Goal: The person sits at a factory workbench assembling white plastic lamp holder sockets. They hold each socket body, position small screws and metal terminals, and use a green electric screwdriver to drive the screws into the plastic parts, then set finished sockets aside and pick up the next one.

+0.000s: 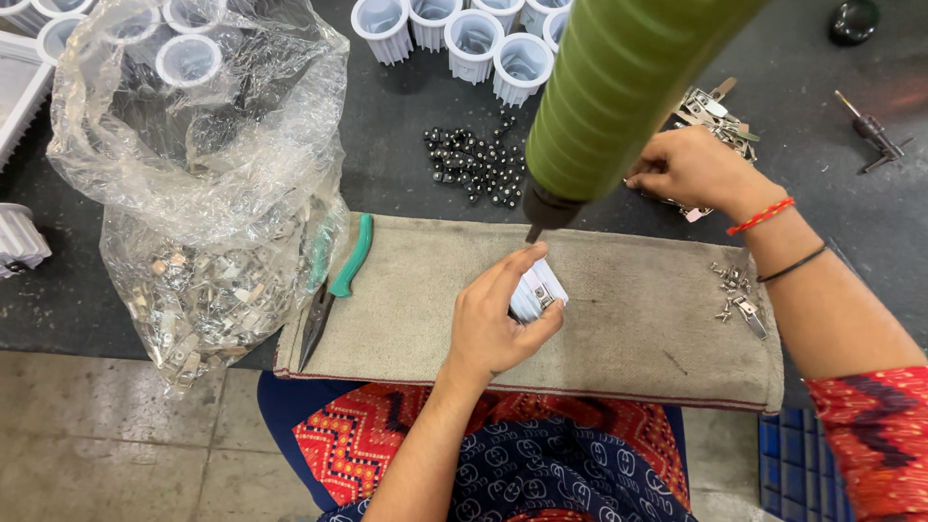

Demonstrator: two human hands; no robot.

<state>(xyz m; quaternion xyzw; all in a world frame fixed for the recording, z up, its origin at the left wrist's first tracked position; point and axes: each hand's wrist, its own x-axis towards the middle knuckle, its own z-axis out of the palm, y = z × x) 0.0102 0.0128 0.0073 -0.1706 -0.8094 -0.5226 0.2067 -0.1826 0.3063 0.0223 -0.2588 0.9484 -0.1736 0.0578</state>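
Left hand (493,324) clamped on white ribbed housing (537,290) over grey cloth (619,319) on counter (406,164). Green screwdriver (609,97) hung above it, tip near fingers. Right hand (691,169) closed over metal clips (715,111). Black screws (474,164) behind; pliers (333,290), plastic bag (203,184) at left.

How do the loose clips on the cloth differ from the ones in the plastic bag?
The clips on the cloth are few, scattered loose and uncovered near the right forearm; the clips in the plastic bag are many, heaped and enclosed at the left. The first lie on the grey cloth, the second on the dark table. Both are small, silvery metal.
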